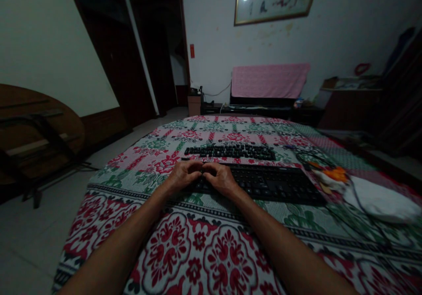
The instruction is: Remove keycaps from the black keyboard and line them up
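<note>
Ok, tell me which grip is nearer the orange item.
Right: the right grip, at the keyboard, is left of the orange item; the left grip is farther left.

Black keyboard (280, 184) flat on flowered cloth (194, 271), loose black keycaps (231, 150) just beyond.

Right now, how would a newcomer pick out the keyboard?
On the patterned cloth, find the left hand and right hand. The keyboard is the black slab beneath them, stretching right. Unlike the separate keys beyond, it is one body.

Home room | 1 framed picture (277, 1) (gold-edged) | floral cloth (198, 240) | pink cloth (268, 81) | round tabletop (74, 127) on edge
</note>
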`<action>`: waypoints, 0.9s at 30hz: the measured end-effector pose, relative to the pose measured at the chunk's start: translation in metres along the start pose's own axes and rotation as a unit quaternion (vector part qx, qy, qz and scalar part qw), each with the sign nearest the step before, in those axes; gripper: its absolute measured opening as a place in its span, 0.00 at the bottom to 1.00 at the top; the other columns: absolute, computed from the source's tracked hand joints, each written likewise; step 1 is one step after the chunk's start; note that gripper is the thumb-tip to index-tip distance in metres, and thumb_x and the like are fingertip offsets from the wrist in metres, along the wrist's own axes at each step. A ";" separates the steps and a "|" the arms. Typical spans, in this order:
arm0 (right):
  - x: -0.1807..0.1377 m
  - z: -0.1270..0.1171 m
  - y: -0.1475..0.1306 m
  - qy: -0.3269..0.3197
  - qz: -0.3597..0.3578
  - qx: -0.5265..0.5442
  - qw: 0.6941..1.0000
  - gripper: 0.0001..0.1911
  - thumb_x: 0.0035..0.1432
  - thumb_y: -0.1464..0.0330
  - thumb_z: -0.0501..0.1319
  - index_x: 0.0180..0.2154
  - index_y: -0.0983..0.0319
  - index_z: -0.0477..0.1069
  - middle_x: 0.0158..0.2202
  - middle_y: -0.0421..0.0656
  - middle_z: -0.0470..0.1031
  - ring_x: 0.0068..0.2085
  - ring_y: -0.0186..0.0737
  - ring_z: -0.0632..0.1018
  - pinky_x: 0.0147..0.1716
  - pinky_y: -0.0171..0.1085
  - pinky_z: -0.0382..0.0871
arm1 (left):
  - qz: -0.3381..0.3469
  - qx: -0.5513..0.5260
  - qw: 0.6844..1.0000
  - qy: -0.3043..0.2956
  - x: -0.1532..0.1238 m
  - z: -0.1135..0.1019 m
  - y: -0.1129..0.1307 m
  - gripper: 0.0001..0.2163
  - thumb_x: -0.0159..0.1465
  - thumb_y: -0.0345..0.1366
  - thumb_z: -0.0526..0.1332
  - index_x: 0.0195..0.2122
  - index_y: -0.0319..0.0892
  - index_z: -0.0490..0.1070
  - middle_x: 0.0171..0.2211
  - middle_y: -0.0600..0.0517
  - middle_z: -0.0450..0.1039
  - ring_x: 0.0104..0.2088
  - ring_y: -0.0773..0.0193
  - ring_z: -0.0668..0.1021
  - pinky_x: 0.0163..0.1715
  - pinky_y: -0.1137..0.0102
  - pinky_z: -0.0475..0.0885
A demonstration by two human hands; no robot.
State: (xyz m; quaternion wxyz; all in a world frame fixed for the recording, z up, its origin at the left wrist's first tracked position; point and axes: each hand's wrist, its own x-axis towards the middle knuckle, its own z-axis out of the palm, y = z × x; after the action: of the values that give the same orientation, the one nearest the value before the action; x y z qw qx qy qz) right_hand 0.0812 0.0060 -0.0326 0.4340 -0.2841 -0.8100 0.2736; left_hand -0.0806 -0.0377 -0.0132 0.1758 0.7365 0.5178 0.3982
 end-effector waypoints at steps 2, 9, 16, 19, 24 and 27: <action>-0.001 0.000 0.001 -0.010 -0.001 -0.005 1.000 0.13 0.46 0.71 0.57 0.38 0.61 0.71 0.35 0.43 0.75 0.36 0.37 0.74 0.39 0.36 0.66 | 0.009 0.016 1.000 0.011 -0.001 0.000 0.002 0.17 0.51 0.30 0.57 0.43 0.39 0.67 0.36 0.50 0.73 0.35 0.66 0.75 0.36 0.72 0.69; -0.001 -0.001 0.002 -0.023 -0.014 -0.017 0.999 0.12 0.47 0.69 0.57 0.37 0.60 0.71 0.36 0.42 0.74 0.38 0.37 0.74 0.39 0.36 0.66 | 0.071 0.120 0.990 0.006 -0.001 -0.002 0.003 0.18 0.51 0.28 0.57 0.45 0.41 0.67 0.37 0.50 0.73 0.36 0.65 0.74 0.37 0.71 0.68; -0.002 -0.002 0.000 -0.041 -0.020 -0.006 0.999 0.13 0.50 0.71 0.54 0.40 0.60 0.71 0.38 0.43 0.74 0.40 0.37 0.73 0.42 0.36 0.64 | 0.098 0.118 0.988 -0.020 -0.001 -0.008 0.006 0.17 0.51 0.28 0.56 0.43 0.41 0.69 0.37 0.50 0.72 0.37 0.65 0.73 0.37 0.71 0.67; -0.001 -0.005 -0.002 -0.057 -0.029 0.010 0.998 0.15 0.52 0.71 0.52 0.42 0.59 0.70 0.39 0.42 0.74 0.41 0.37 0.72 0.43 0.37 0.63 | 0.107 0.126 0.986 -0.027 0.000 -0.011 0.007 0.16 0.52 0.27 0.55 0.43 0.41 0.69 0.36 0.50 0.72 0.34 0.66 0.72 0.34 0.72 0.67; 0.001 -0.008 -0.003 -0.078 -0.008 0.034 0.996 0.14 0.53 0.70 0.52 0.40 0.60 0.71 0.37 0.41 0.74 0.38 0.35 0.73 0.40 0.35 0.64 | 0.137 0.159 0.977 -0.041 0.002 -0.012 0.002 0.16 0.54 0.27 0.53 0.42 0.44 0.70 0.33 0.51 0.71 0.33 0.67 0.71 0.34 0.72 0.66; 0.001 -0.009 -0.004 -0.095 -0.002 0.043 0.995 0.13 0.53 0.70 0.51 0.38 0.61 0.71 0.35 0.40 0.74 0.36 0.35 0.73 0.38 0.34 0.64 | 0.130 0.172 0.975 -0.047 0.002 -0.009 0.001 0.13 0.54 0.29 0.54 0.39 0.42 0.71 0.32 0.50 0.71 0.32 0.67 0.71 0.33 0.72 0.65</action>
State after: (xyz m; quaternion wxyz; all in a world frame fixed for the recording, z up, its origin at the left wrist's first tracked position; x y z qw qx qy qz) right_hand 0.0879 0.0056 -0.0248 0.3676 -0.2362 -0.8356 0.3329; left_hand -0.0871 -0.0373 -0.0059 0.0174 0.8344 0.4699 0.2877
